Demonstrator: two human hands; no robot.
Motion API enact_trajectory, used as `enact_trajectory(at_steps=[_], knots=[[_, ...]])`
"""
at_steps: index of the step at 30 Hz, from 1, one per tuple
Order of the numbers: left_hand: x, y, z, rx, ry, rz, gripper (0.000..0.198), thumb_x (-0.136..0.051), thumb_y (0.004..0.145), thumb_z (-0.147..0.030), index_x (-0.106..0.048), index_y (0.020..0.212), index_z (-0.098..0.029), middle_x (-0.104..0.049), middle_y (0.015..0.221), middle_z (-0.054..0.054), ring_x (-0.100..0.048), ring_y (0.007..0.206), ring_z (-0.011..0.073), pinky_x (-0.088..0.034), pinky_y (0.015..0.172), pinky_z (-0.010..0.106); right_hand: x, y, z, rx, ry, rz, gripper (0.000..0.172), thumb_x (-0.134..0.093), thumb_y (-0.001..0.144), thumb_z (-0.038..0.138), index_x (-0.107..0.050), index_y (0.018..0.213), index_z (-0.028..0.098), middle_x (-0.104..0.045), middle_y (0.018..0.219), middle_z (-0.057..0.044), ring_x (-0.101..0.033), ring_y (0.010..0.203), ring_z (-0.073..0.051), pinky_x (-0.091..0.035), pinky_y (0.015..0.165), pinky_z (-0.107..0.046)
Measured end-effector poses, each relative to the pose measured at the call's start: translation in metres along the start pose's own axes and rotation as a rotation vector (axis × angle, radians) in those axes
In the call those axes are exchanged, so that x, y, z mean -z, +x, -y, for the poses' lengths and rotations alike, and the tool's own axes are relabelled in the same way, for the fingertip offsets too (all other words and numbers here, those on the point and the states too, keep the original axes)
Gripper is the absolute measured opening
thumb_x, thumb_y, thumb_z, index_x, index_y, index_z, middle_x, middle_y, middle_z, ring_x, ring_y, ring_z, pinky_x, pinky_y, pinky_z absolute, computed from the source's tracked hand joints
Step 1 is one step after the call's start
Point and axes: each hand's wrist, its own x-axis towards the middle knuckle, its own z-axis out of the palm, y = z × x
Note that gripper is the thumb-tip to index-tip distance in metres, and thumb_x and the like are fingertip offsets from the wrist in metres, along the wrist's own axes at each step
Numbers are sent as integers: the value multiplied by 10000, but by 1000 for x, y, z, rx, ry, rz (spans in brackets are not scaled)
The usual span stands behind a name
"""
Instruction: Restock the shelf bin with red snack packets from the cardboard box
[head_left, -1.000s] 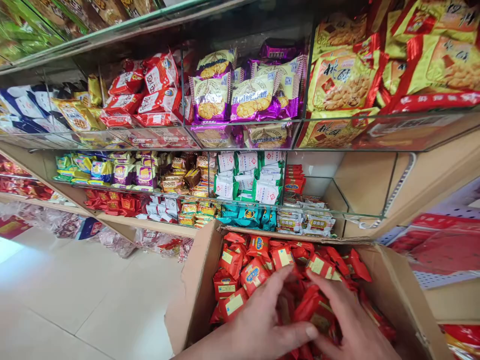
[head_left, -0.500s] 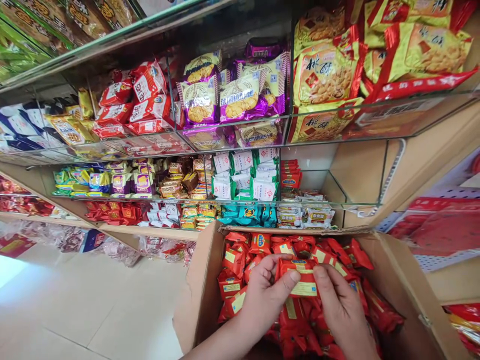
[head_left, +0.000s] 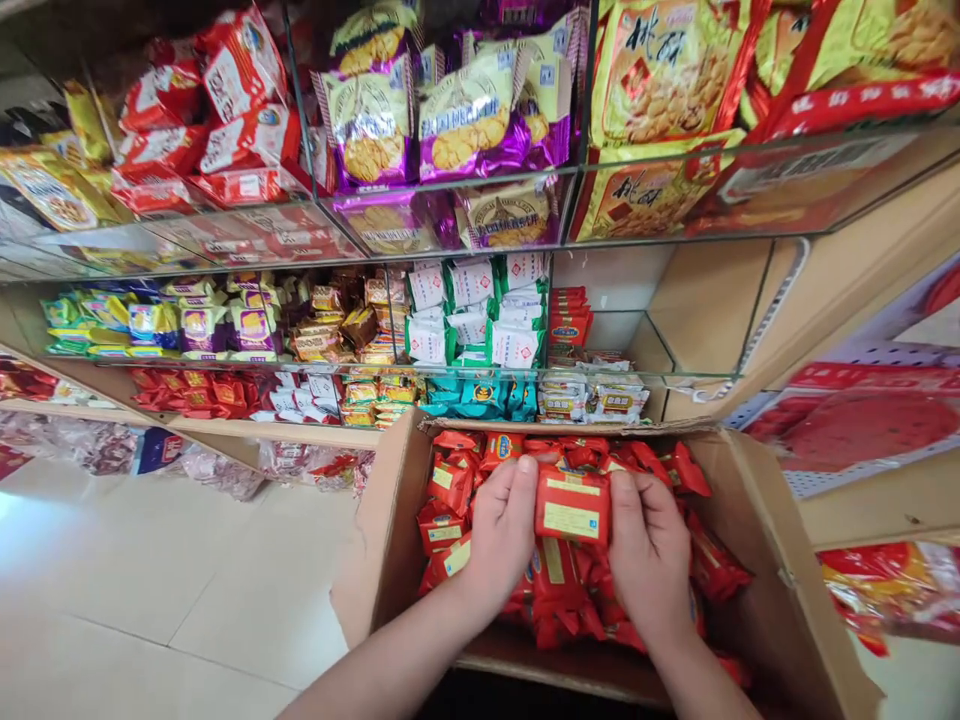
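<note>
Between my two hands is a red snack packet (head_left: 572, 507) with a pale yellow label panel, its printed face turned up toward me. My left hand (head_left: 504, 535) pinches its left end, thumb on top. At the right end, my right hand (head_left: 649, 545) grips it the same way. Both hands are over an open cardboard box (head_left: 394, 520) full of similar red packets (head_left: 559, 600), which lie jumbled at different angles. The fingertips behind the packet are hidden.
Glass shelves (head_left: 450, 255) stand behind the box, holding purple cookie packets (head_left: 465, 125), yellow packets (head_left: 667, 80) and white-and-green packets (head_left: 472, 310). A small stack of red packets (head_left: 570, 315) sits in the lower right compartment. Pale floor tiles (head_left: 187, 580) extend to the left.
The left thumb has moved from the packet's front to its left end, so more of the label shows. The view has shifted closer to the shelves.
</note>
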Motion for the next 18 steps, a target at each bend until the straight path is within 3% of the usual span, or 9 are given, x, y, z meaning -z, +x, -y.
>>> enact_trajectory(at_steps=[5,8,12,14,16,18], knots=[[-2,4,-4,-8,28,8,402,-456,828,-480,-635,718,-137,-547,586,-5,-493,571,125,-399,558,225,2,2,-3,114,-82,-22,278,-425,847,444,-481,735,196,-543,680,-12,-505,624,-152,-416,595,-282],[-4,3,2,-11,25,9,414,-453,827,-487,-614,667,-141,-518,562,-15,-468,543,112,-376,526,217,4,0,-6,91,-50,-30,274,-438,844,443,-483,739,194,-534,667,-7,-501,608,-148,-416,594,-286],[-3,1,11,-4,122,42,449,-356,874,-463,-638,739,-141,-543,576,0,-494,551,128,-402,532,234,9,-3,-12,64,-12,-35,278,-459,832,451,-494,747,189,-546,666,-13,-523,615,-154,-427,618,-296],[2,-1,9,-99,287,37,413,-324,898,-403,-649,856,-152,-603,693,34,-545,662,158,-445,631,272,14,-2,-14,90,-51,-31,284,-467,825,457,-505,739,188,-555,672,-19,-529,615,-154,-431,602,-285],[8,-6,2,-301,506,52,327,-380,885,-343,-590,1069,-174,-616,945,87,-547,881,201,-439,796,338,20,0,-14,139,-112,-13,284,-475,820,452,-516,719,190,-554,651,-15,-524,588,-145,-435,574,-266],[12,-13,-4,-516,721,180,472,-513,814,-347,-446,1255,-194,-515,1196,131,-453,1092,257,-367,931,424,24,1,-13,205,-177,25,274,-486,817,439,-533,706,193,-562,631,-14,-529,566,-139,-441,550,-248]])
